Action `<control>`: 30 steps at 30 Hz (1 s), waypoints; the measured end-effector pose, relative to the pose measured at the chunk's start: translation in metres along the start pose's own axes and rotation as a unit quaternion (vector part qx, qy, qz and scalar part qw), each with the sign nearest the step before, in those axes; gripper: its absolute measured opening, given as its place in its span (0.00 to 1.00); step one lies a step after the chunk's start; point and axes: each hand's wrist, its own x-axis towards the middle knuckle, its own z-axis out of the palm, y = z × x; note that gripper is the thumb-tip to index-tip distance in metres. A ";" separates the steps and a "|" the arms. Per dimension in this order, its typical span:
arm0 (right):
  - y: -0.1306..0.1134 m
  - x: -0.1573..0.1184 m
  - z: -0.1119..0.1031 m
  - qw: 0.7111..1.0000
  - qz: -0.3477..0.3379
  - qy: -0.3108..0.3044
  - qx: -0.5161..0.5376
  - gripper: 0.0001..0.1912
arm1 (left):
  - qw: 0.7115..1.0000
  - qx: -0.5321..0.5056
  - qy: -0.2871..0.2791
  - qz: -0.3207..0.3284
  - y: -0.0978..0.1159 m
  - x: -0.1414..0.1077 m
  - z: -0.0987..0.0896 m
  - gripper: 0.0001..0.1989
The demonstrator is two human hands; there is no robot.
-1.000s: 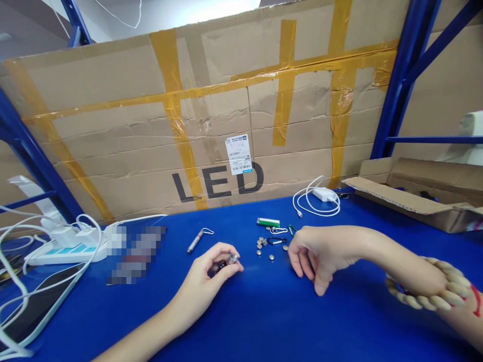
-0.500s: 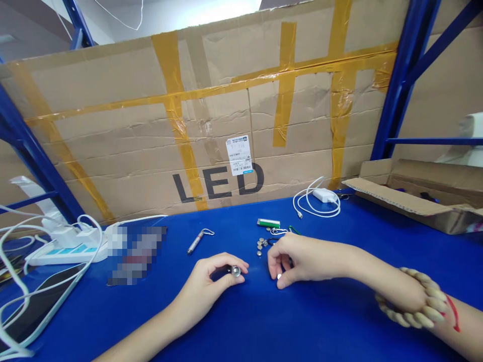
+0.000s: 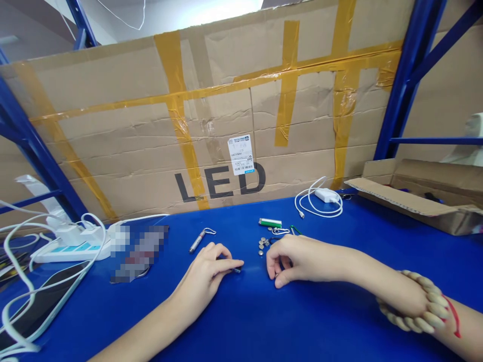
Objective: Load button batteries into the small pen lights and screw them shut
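My left hand (image 3: pixel 209 269) is closed around a small dark metal flashlight (image 3: pixel 237 270); most of its body is hidden by the fingers, and only an end shows past the fingertips. To its right, my right hand (image 3: pixel 289 261) is pinched low over the blue table. A sliver of a small button cell (image 3: pixel 276 275) shows between its thumb and fingers. Just behind the right hand lie several loose button cells (image 3: pixel 261 246). Beyond them rests a green and silver keychain flashlight (image 3: pixel 270 222) beside a silver clip (image 3: pixel 280 232). Another keychain flashlight (image 3: pixel 196 242) lies behind my left hand.
A white power strip (image 3: pixel 68 251) with tangled cables and a phone (image 3: pixel 45 306) occupy the left. A blurred-out packet (image 3: pixel 139 254) lies near them. At the back right are a coiled white charging cable (image 3: pixel 320 213) and an open cardboard box (image 3: pixel 415 201). Taped cardboard (image 3: pixel 222 120) stands behind.
My left hand has rolled over, so the flashlight's round end no longer faces me. My right hand has barely moved; its button cell is now more covered by the fingers.
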 end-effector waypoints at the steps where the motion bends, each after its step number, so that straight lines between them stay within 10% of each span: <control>1: 0.000 0.001 0.001 1.000 -0.007 0.005 -0.002 0.06 | 1.000 0.013 0.000 0.008 -0.001 0.000 0.000 0.18; 12: 0.004 0.007 0.011 0.995 -0.040 0.063 -0.068 0.06 | 0.996 0.093 0.006 0.013 0.017 0.000 -0.005 0.24; 30: -0.010 0.016 0.041 0.977 -0.051 0.201 -0.059 0.15 | 0.979 -0.061 -0.021 -0.196 0.020 0.003 0.000 0.12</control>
